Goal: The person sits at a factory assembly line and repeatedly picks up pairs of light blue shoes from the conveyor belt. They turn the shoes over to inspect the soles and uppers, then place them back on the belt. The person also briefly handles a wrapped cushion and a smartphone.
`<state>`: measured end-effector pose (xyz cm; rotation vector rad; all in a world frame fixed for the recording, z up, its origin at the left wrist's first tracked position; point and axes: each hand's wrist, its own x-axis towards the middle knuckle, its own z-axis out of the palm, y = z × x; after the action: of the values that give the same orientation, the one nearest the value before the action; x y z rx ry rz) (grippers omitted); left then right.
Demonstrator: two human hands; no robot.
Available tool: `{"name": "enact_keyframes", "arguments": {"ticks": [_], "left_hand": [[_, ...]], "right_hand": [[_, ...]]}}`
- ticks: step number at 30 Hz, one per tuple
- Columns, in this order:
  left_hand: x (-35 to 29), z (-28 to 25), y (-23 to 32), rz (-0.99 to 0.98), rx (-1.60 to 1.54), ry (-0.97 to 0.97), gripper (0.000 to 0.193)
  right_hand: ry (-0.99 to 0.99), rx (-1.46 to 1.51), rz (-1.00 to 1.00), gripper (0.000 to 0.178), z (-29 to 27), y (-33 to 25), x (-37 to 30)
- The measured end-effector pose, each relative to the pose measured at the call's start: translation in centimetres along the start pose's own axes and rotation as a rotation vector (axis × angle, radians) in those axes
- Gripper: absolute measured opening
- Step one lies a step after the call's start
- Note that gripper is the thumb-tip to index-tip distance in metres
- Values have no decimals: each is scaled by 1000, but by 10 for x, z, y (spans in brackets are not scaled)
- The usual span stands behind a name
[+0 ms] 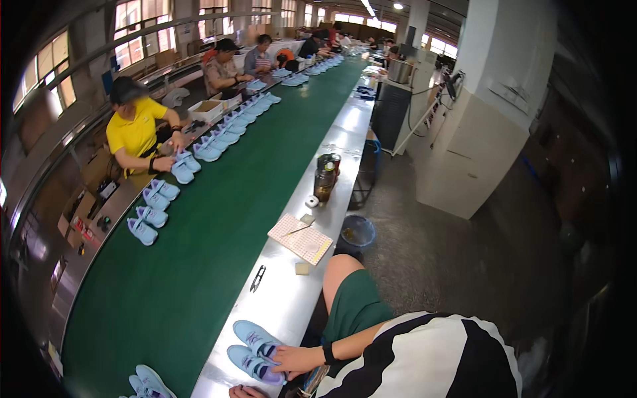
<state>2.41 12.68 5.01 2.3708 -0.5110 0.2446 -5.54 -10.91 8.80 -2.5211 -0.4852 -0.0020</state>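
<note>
Right hand (298,359) bent over the heel end of two light-blue, lilac-trimmed shoes (257,339), grip unclear, at a silvery metal bench (282,298). Their long axes ran from that nearer hand toward a flat green conveyor belt (199,219), toes foremost. Whether the left hand (245,393), cropped just below, was open could not be told.

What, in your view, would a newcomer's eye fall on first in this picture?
Probably the long green belt, sweeping from lower left toward the far end, with light blue shoes lining its left edge. Next might come the bright yellow shirt at upper left. Nearest, at bottom centre, the right hand touches another light blue pair on the metal ledge.
</note>
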Motion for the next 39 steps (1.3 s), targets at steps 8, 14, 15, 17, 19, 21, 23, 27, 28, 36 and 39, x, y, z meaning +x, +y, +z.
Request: {"name": "enact_keyframes", "arguments": {"ticks": [8, 14, 15, 17, 19, 21, 23, 27, 28, 36, 39], "left_hand": [[-7, -18, 34, -344, -571, -387, 53], [-8, -4, 66, -372, -357, -370, 59], [-4, -6, 68, -399, -346, -384, 59], [3, -9, 71, -348, -348, -388, 59], [8, -11, 76, -318, -346, -378, 59], [11, -11, 81, -309, -343, -356, 59], [12, -10, 84, -304, -331, -345, 58], [8, -9, 81, -273, -350, -311, 57], [6, -8, 79, -281, -339, -309, 57], [5, 3, 69, -312, -273, -313, 62], [7, 3, 70, -332, -293, -334, 63]], "right_hand": [[302, 271, 406, 53, -16, 22, 4], [224, 458, 596, 84, 2, 33, 12], [207, 463, 598, 85, 4, 34, 12], [166, 469, 597, 85, 5, 36, 11], [115, 476, 586, 85, 2, 38, 9], [128, 477, 577, 85, 0, 38, 9], [133, 476, 571, 83, -1, 38, 9], [165, 465, 547, 78, 3, 37, 12], [185, 457, 542, 77, 5, 37, 13], [269, 333, 495, 68, 16, 37, 11], [294, 314, 472, 66, 17, 37, 9]]}}
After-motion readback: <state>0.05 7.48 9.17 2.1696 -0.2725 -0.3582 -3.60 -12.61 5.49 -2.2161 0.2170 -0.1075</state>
